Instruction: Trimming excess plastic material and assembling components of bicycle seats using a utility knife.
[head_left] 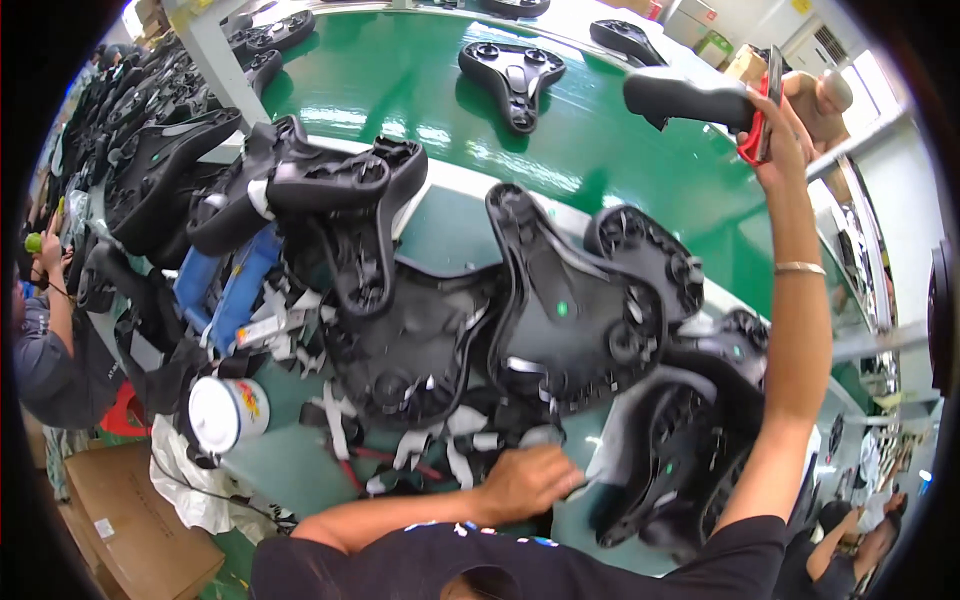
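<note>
My right hand (782, 150) is raised over the far right of the green belt, closed around a red-and-black tool (757, 140) whose exact kind I cannot make out. Right against that hand is a smooth black moulded part (685, 100); whether the fingers grip it too is hard to see. Low in the middle, my left hand (530, 482) has curled fingers beside a pile of black and white straps (460, 455); what it holds, if anything, is hidden. Beyond it lies a three-lobed black plastic shell (570, 315), hollow side up, overlapping another black shell (400, 350).
The green conveyor belt (400, 70) carries more shells, one (512, 80) near its middle. Stacked shells (340, 190) and a blue bin (235, 285) stand left, near a white tub (228, 413). A cardboard box (140, 520) sits lower left. Other people work on both sides.
</note>
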